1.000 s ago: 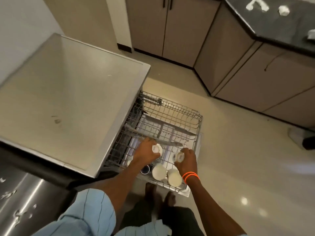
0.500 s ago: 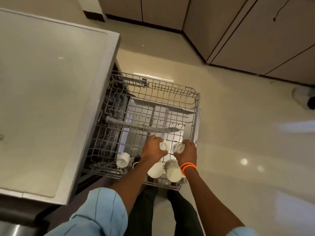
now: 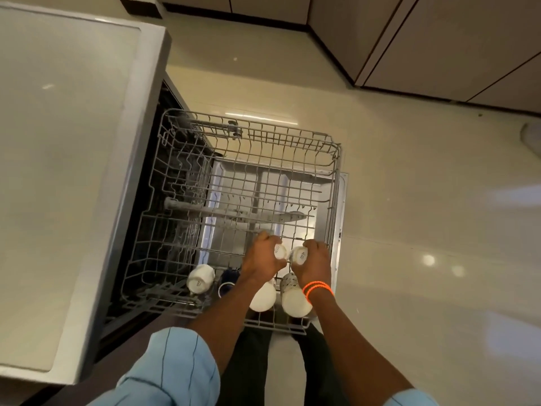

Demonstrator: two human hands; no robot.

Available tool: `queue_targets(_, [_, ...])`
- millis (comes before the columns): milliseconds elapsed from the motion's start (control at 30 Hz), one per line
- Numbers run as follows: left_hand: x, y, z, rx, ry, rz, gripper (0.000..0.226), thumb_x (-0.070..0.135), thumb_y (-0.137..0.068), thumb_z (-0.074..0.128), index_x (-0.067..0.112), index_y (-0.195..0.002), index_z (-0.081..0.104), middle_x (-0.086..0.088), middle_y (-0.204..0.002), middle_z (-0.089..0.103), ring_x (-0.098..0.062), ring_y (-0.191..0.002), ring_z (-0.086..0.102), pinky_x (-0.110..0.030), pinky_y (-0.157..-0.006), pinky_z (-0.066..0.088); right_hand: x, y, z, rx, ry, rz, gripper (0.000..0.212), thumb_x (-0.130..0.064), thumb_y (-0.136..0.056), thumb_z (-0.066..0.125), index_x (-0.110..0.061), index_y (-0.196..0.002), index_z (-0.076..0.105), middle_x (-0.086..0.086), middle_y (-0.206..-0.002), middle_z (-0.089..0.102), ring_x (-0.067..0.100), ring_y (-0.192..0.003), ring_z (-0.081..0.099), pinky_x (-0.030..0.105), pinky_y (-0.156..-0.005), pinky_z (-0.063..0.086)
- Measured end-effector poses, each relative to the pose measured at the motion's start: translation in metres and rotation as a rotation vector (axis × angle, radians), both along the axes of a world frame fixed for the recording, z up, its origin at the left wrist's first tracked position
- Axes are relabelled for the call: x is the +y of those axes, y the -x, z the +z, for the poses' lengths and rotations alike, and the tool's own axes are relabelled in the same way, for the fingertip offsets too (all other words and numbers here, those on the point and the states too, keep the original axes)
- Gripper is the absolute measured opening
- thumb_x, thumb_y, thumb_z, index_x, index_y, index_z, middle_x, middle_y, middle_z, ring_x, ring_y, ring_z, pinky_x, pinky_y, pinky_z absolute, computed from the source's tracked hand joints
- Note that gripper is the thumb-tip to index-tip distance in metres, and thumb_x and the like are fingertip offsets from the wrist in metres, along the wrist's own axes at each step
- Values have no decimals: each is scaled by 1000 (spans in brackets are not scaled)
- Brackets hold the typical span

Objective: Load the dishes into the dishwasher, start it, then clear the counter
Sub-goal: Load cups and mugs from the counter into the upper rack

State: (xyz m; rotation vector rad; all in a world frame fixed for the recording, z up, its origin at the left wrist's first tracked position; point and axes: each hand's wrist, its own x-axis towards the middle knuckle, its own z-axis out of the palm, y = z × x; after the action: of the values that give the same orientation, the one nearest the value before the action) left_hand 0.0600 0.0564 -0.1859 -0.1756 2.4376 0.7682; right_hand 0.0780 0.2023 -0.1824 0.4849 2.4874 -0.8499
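Observation:
The grey wire dishwasher rack (image 3: pixel 333 159) is pulled out over the open door. My left hand (image 3: pixel 259 260) grips a small white cup (image 3: pixel 280 251) held bottom-up over the rack's near right part. My right hand (image 3: pixel 314 262), with orange bands at the wrist, grips a second white cup (image 3: pixel 300 254) right beside it; the two cups nearly touch. Below my hands two white cups (image 3: pixel 263 297) (image 3: pixel 295 301) sit upside down in the rack. Another white cup (image 3: pixel 200 278) and a dark blue cup (image 3: pixel 228 278) lie further left in the near row.
The dishwasher's pale top (image 3: pixel 58 171) fills the left side. Brown cabinet doors (image 3: pixel 439 39) run along the far right. The glossy cream floor (image 3: pixel 424 215) lies to the right of the rack. My legs stand at the rack's near edge.
The camera has tipped further down over the rack. My left hand has moved right with its cup, so both cups now sit side by side.

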Motion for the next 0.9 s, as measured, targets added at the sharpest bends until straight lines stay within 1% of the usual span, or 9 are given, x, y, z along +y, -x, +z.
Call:
queue_targets(100, [3, 2, -4, -4, -21, -13, 57, 33, -74, 85, 26, -125, 62, 5, -120, 51, -17, -110, 53, -29, -89, 51, 0, -2, 1, 29, -8, -3, 59, -14, -69, 85, -17, -120, 55, 4, -123, 50, 22, -113, 50, 30, -93, 47])
queue_targets(200, [6, 3, -6, 11, -30, -37, 57, 36, -72, 86, 27, -124, 64, 5, -116, 50, -17, -109, 53, -33, -90, 52, 1, -1, 5, 85, -12, -12, 58, -21, -67, 86, -19, -116, 55, 1, -118, 49, 20, -110, 48, 32, -86, 51])
queue_targets(300, [8, 3, -4, 59, -27, -65, 58, 41, -70, 86, 24, -122, 65, 5, -113, 50, -16, -106, 53, -29, -86, 50, 2, 3, 8, 118, -4, -30, 57, -18, -65, 84, -18, -113, 54, 2, -115, 48, 22, -109, 49, 33, -83, 52])
queue_targets(367, [8, 3, -2, 83, -22, -74, 57, 42, -72, 85, 22, -121, 65, 4, -112, 50, -14, -106, 52, -24, -83, 45, 1, 6, 8, 107, -10, -30, 55, -16, -67, 84, -17, -114, 55, 3, -116, 50, 23, -110, 49, 31, -85, 50])
queue_targets(433, [6, 4, -1, 93, -13, -78, 55, 43, -73, 83, 23, -120, 65, 4, -113, 51, -14, -107, 52, -23, -81, 43, 1, 8, 5, 86, -18, -34, 53, -16, -70, 84, -16, -114, 56, 5, -116, 51, 23, -111, 49, 30, -87, 47])
queue_targets(633, [2, 3, 2, 142, -27, -85, 51, 41, -72, 80, 21, -118, 68, 6, -108, 49, -12, -104, 49, -24, -77, 43, -2, 13, 1, 44, -40, -41, 50, -18, -74, 81, -13, -117, 55, 7, -116, 52, 25, -109, 51, 34, -85, 50])
queue_targets(767, [-2, 4, 5, 191, -25, -110, 49, 39, -72, 77, 21, -117, 69, 6, -107, 50, -13, -106, 49, -31, -77, 50, -4, 13, -1, 29, -55, -42, 52, -24, -75, 82, -13, -117, 55, 8, -117, 52, 25, -110, 52, 37, -87, 53])
queue_targets(867, [1, 11, 5, 223, -51, -104, 45, 39, -71, 78, 22, -112, 71, 6, -105, 53, -13, -104, 50, -30, -75, 49, -5, 14, -3, 9, -51, -38, 52, -21, -74, 82, -12, -117, 55, 9, -117, 53, 27, -112, 50, 38, -86, 52])
queue_targets(900, [2, 14, 4, 212, -51, -136, 45, 39, -71, 80, 22, -112, 71, 5, -106, 54, -13, -104, 50, -29, -76, 49, -5, 15, -4, 0, -56, -36, 53, -20, -73, 82, -12, -118, 54, 9, -117, 53, 27, -113, 50, 38, -86, 52])
